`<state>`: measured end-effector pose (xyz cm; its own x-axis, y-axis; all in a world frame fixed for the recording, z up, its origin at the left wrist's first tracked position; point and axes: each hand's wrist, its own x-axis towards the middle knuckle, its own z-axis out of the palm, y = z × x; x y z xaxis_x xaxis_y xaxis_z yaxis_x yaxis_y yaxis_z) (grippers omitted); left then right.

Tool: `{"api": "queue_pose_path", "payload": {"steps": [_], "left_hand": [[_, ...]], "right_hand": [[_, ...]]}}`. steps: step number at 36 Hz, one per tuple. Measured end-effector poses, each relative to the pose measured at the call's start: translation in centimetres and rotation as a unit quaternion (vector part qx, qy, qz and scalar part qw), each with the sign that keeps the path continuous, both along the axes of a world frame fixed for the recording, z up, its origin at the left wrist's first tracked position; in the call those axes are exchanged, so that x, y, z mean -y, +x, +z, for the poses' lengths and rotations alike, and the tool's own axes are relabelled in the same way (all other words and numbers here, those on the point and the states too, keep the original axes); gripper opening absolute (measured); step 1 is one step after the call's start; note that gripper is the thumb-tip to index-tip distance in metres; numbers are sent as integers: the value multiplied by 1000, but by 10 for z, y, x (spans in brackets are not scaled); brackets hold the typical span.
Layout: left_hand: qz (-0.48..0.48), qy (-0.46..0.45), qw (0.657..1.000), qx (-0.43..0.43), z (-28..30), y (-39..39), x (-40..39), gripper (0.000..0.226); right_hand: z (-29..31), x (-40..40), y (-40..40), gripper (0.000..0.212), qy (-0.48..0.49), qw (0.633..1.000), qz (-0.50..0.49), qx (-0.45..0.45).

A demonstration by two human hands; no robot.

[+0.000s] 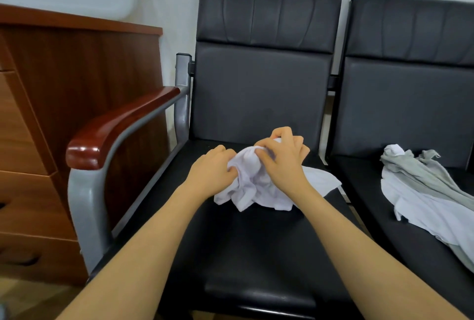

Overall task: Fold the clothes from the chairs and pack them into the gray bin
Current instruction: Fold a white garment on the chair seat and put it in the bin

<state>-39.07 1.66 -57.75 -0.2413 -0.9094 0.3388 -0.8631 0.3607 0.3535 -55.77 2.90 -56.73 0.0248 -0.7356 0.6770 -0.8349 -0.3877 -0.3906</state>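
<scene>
Gripping white garment (256, 186), both hands (246, 166)

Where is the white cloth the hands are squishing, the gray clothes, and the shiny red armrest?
white cloth (259, 191), head view, on its crumpled middle.
gray clothes (420, 168), head view, on the gray fabric on the right chair.
red armrest (112, 127), head view, on its wooden top.

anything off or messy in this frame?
Nothing damaged or spilled. The white garment is bunched up in both hands, left hand and right hand. Unfolded gray and white clothes lie heaped on the right chair.
</scene>
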Motion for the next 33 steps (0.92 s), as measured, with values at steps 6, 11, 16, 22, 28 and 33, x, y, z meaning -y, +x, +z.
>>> {"api": "queue_pose_path", "payload": {"steps": [6,11,16,22,28,33], "left_hand": [[38,-37,999,-2,19,1,-5,14],[18,-116,993,24,47,4,-8,18],[15,-207,978,4,86,6,-15,23],[-86,-265,956,-93,122,11,-21,31],[-152,-306,937,66,135,12,-15,46],[-83,-339,925,149,139,20,-16,41]], "right_hand": [[24,-4,-2,13,-28,999,-38,19],[55,-7,-3,16,-41,996,-71,41],[93,-11,-6,18,-53,988,-121,77],[139,-16,-16,20,-51,979,-158,121],[159,-19,-20,19,-57,974,-166,140],[161,-22,-31,20,-64,972,-182,136]]}}
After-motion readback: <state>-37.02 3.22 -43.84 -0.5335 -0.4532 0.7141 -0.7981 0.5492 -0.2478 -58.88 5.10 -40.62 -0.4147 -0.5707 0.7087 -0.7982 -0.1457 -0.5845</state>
